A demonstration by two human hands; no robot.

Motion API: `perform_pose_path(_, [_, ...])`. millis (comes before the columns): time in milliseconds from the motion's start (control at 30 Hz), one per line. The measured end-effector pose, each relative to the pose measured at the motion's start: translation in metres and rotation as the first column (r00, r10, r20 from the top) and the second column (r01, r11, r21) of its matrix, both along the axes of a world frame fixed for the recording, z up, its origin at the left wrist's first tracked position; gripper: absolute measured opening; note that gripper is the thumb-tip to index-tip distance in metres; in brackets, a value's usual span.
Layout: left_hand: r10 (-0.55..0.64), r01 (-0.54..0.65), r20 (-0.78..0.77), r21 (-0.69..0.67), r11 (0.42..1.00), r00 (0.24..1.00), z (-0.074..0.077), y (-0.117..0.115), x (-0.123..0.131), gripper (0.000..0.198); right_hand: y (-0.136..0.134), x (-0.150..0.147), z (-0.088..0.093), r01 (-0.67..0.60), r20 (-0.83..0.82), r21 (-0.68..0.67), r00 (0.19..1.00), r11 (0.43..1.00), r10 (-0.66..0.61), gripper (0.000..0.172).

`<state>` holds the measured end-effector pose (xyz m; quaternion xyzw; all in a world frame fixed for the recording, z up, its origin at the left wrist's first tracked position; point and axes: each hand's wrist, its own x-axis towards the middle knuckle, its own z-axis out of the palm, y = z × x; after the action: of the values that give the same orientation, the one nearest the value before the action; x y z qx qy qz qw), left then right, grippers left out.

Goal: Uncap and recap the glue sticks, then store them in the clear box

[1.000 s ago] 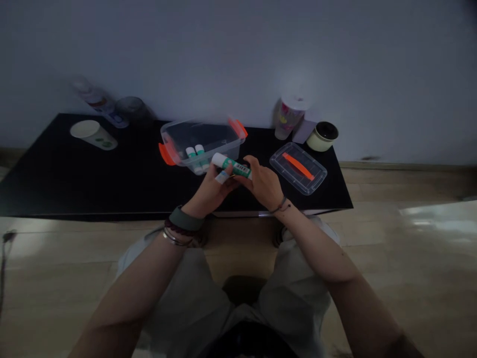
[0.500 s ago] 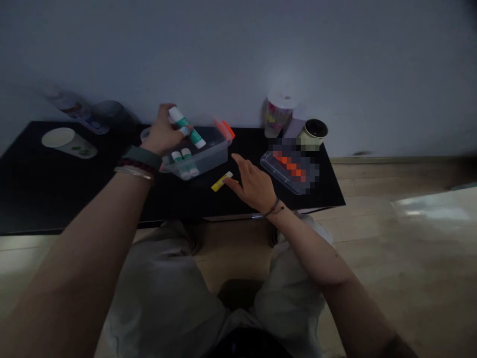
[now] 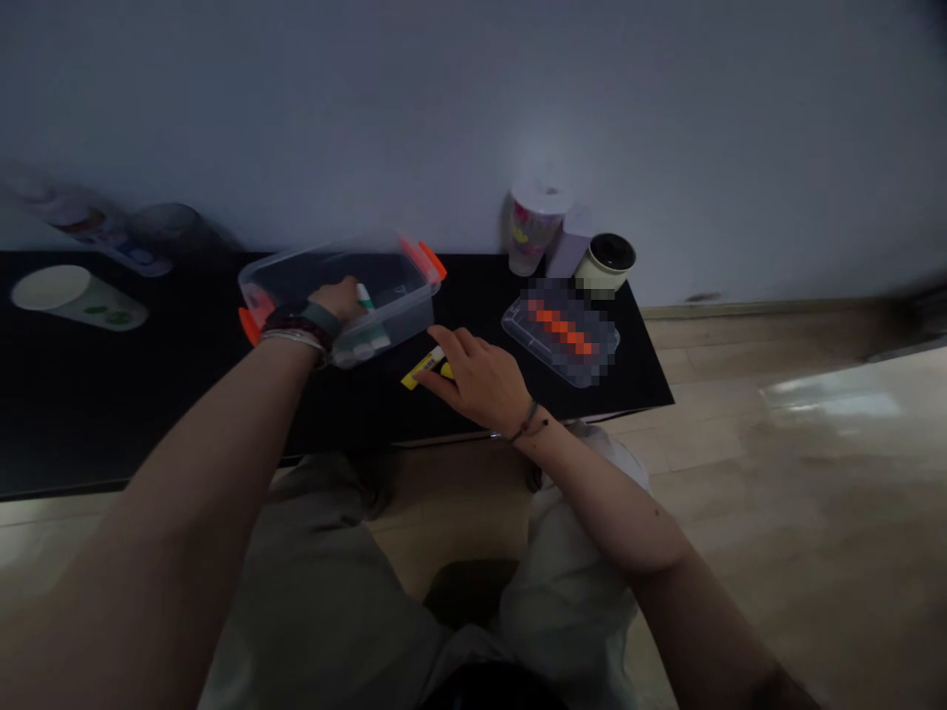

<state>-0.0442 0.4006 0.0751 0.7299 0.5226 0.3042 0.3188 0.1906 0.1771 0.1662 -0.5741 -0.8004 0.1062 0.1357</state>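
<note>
**Left hand [image 3: 338,299] sitting in a clear plastic box [image 3: 396,320], right hand [image 3: 473,377] hovering over a yellow stick [image 3: 423,368]**

The left hand is resting inside the box, beside the green-and-white glue sticks [image 3: 368,340]. At least two are showing, but the hand and the blur are hiding any exact count. The fingers are lying close to one stick's green band, and I cannot tell whether they are pinching it. The box is standing on a black table [image 3: 96,394], with two orange latches [image 3: 421,259] showing on its ends.

The right hand is spreading its curved fingers over the yellow stick, which is lying on the tabletop just in front of the box. It is not pinching the stick. No writing on the sticks can be read.

A clear lid [image 3: 560,330] with an orange strip is lying to the right, partly pixelated. Behind it, one patterned cup [image 3: 534,227], one lilac box [image 3: 568,254] and one cream jar [image 3: 605,264] with a dark lid are standing together. At the far left, one paper cup [image 3: 78,298] is lying on its side, near a blurred bottle [image 3: 89,222] and a dark glass [image 3: 170,229].
</note>
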Motion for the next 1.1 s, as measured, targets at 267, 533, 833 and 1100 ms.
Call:
perform_pose_path(267, [0.059, -0.089, -0.202, -0.14, 0.986, 0.977, 0.006, -0.004, 0.008, 0.044, 0.0, -0.001, -0.001, -0.001, 0.024, -0.027, 1.0, 1.0, 0.001, 0.068])
perform_pose_path(533, [0.205, -0.172, -0.076, 0.309, 0.935, 0.976, 0.078, -0.082, 0.05, 0.017, 0.014, 0.007, -0.011, 0.077, 0.129, -0.065, 0.989, 0.995, -0.068, 0.054])
perform_pose_path(833, [-0.062, 0.181, -0.547, 0.166, 0.969, 0.835, 0.032, -0.181, 0.061, 0.034, 0.035, 0.016, -0.03, 0.151, 0.314, -0.133, 0.944, 0.979, -0.103, 0.031])
perform_pose_path(1100, [-0.042, 0.185, -0.683, 0.138, 0.973, 0.729, 0.002, -0.171, 0.067, 0.038, 0.053, 0.007, -0.073, 0.071, 0.364, -0.259, 0.931, 0.963, 0.029, 0.041])
